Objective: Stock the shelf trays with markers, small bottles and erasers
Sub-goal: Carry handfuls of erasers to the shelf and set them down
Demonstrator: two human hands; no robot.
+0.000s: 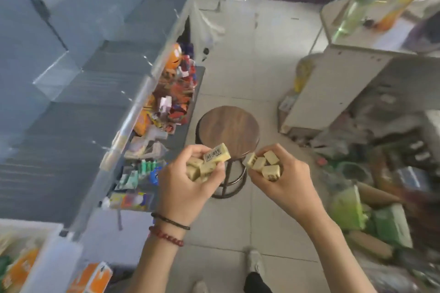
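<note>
Cream erasers (215, 156) are filling your left hand (185, 188); its fingers are curling tightly around the bunch, with one barcoded piece sticking out on top. Your right hand (283, 185) is gripping a second handful of erasers (264, 165) the same way. Both hands are hovering over the wooden stool (228, 126), beside the grey shelf (59, 150).

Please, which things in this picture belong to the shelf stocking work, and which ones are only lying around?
For the job: cream block erasers in the left grip; more such erasers in the right grip; grey shelf with clear plastic trays.
Lying about: round brown wooden stool; green packets on the floor; orange cartons at lower left.
</note>
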